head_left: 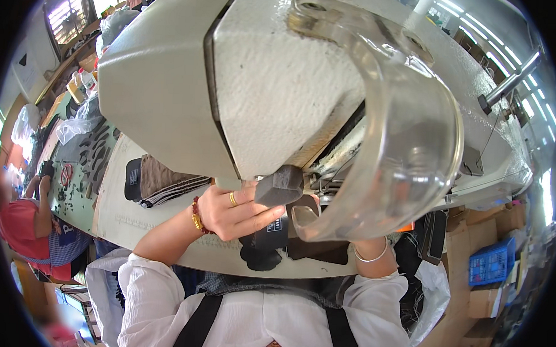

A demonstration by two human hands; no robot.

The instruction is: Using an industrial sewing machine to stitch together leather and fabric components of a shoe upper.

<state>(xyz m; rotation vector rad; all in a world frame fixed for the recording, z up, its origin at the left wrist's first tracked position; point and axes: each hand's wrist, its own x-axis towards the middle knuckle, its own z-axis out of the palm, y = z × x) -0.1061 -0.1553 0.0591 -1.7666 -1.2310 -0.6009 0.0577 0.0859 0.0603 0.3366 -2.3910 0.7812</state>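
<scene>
A large grey-white sewing machine head (275, 81) fills the upper middle of the view, with a clear curved plastic guard (407, 153) hanging in front of it. My left hand (231, 211), with a ring and a bead bracelet, presses flat on a black fabric piece (270, 234) lying on the machine table (141, 221) just below a dark grey block (280, 184) on the machine. My right hand is hidden behind the guard; only its wrist with a thin bangle (372, 255) shows, so what it holds cannot be told.
A stack of dark and brown fabric pieces (161, 180) lies left of my hand. Another person in red (25, 232) sits at the far left by a green table with scattered pieces. Cardboard boxes and a blue crate (489, 263) stand at the right.
</scene>
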